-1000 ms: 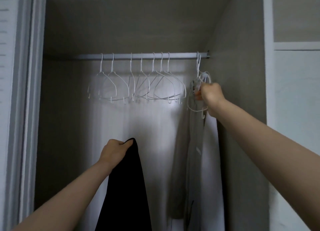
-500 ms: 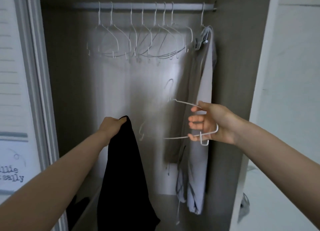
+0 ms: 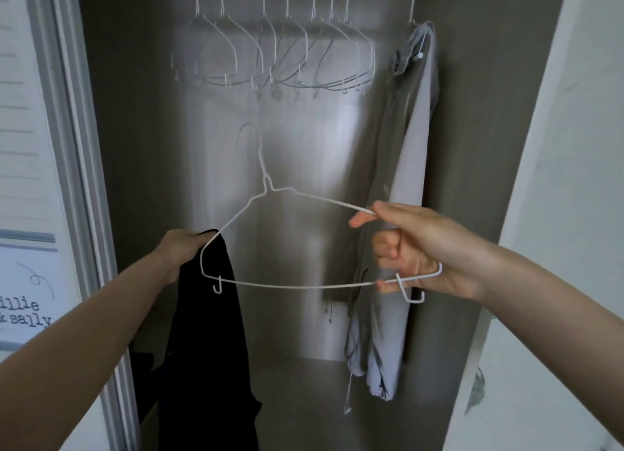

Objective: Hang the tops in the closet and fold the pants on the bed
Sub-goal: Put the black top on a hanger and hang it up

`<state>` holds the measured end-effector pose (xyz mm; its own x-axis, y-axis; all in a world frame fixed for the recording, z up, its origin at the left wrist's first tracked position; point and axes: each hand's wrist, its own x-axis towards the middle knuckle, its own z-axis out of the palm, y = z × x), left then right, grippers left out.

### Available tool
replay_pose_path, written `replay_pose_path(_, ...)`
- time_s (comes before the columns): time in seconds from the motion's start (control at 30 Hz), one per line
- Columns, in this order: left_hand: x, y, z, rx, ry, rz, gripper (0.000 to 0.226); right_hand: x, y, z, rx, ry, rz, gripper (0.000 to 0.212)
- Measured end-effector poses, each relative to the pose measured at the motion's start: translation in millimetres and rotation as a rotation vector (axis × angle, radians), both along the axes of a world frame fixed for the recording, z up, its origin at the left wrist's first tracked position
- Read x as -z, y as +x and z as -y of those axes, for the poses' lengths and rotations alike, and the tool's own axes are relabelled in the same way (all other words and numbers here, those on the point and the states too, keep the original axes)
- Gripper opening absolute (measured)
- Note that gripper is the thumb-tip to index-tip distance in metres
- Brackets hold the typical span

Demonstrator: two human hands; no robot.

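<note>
In front of the open closet, my right hand (image 3: 418, 251) grips one end of a thin white wire hanger (image 3: 290, 241), fingers curled round both wires. My left hand (image 3: 180, 253) clutches a black top (image 3: 206, 342), limp and matte, hanging beside the hanger's other end. Behind, empty hangers (image 3: 270, 55) crowd the rail; a grey garment (image 3: 401, 187) hangs at the right. The door (image 3: 30, 180) reads "sally".
</note>
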<state>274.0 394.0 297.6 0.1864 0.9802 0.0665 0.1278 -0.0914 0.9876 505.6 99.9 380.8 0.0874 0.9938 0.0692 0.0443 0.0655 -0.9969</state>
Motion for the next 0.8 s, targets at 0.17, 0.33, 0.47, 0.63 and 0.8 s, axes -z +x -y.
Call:
replay_pose_path(0.17,-5.4,-8.9,14.7,0.124,0.062,-0.039,0.024,46.3,-16.1,-30.1,-0.004,0.027,0.015,0.026)
replay_pose_path(0.33,-22.3,-6.5,35.9,0.18,0.112,0.001,0.023,82.8,-25.3,-47.2,-0.006,0.0,0.303,0.025)
replay_pose_path(0.47,-28.2,8.7,52.9,0.196,0.18,0.014,0.023,99.3,-39.9,-58.2,-0.039,-0.106,0.501,0.029)
replay_pose_path(0.63,-33.1,11.3,60.4,0.221,0.229,-0.011,0.037,105.7,-37.4,-58.5,0.039,0.118,0.224,0.026)
replay_pose_path(0.8,-40.8,-1.4,56.9,-0.025,0.988,-0.534,0.019,96.4,-17.7,-53.7,0.073,0.289,0.065,0.03)
